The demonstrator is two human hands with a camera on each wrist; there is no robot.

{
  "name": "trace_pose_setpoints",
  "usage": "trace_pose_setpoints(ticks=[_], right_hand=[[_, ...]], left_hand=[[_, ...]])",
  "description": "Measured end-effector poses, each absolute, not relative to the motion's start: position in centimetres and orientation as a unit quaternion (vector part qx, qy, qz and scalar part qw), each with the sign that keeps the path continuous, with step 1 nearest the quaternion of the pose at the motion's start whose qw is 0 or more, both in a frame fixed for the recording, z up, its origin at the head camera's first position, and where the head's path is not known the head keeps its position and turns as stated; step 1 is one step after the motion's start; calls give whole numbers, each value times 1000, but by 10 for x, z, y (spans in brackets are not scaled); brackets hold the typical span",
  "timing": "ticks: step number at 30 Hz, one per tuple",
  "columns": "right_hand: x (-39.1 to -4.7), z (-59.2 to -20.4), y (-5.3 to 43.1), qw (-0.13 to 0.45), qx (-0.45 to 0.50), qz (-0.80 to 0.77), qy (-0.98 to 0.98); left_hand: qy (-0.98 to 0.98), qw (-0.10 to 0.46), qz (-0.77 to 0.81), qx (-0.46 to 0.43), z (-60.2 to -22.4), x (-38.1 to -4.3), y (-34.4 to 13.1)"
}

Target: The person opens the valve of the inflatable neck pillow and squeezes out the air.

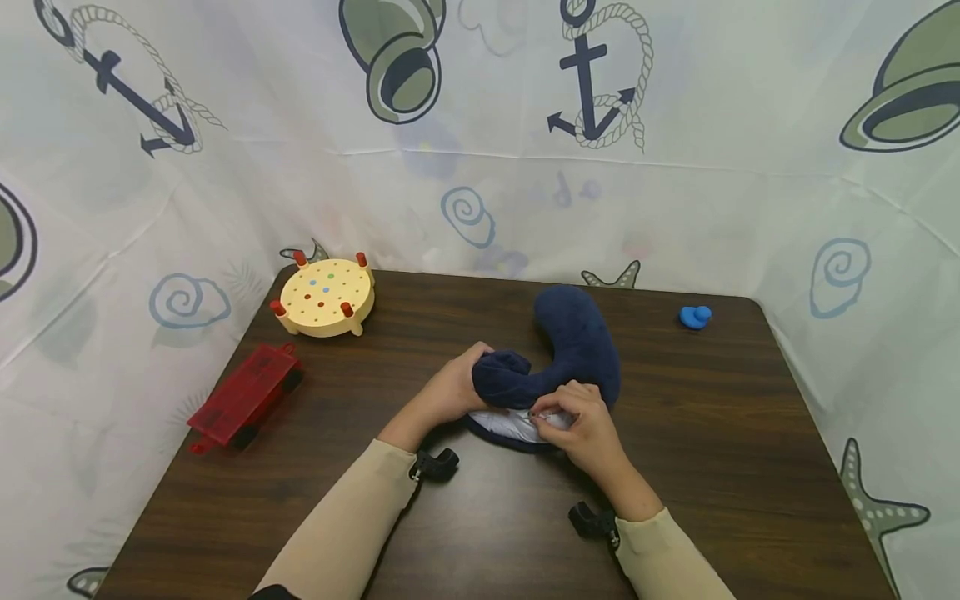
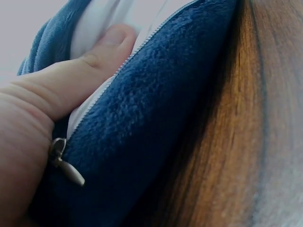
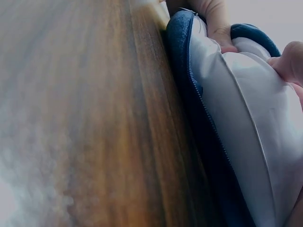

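Observation:
A navy plush neck pillow lies curved on the table, its cover unzipped along the near side. White inner lining bulges through the opening. My left hand grips the pillow's left end, the thumb pressing on the white lining inside the zipper edge. Just below that thumb hangs the metal zipper pull. My right hand pinches the white lining near the middle of the opening, thumb and forefinger together. In the right wrist view, the open zipper runs beside the lining's seam.
A yellow round toy with red-tipped pegs stands at the table's back left. In front of it is a translucent red toy wagon with dark wheels. At the back right sits a small blue rubber duck. A patterned curtain hangs behind the table.

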State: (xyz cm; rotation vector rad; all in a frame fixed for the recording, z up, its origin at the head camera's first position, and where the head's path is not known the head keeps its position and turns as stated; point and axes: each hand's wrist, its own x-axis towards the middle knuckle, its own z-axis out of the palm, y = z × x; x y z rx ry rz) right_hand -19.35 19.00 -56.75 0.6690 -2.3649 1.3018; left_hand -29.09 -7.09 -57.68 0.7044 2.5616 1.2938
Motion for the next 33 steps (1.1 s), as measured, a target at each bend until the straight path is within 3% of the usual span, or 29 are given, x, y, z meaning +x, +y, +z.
trace_pose_setpoints(ticks=[20,33], right_hand=[[-202,-572,195,194,264,442,-835],[-207,-566,203,167,261,439,-843]], left_hand=[[849,95,453,254,-579,-294,-69],[855,110,432,264,-575,-296,-62]])
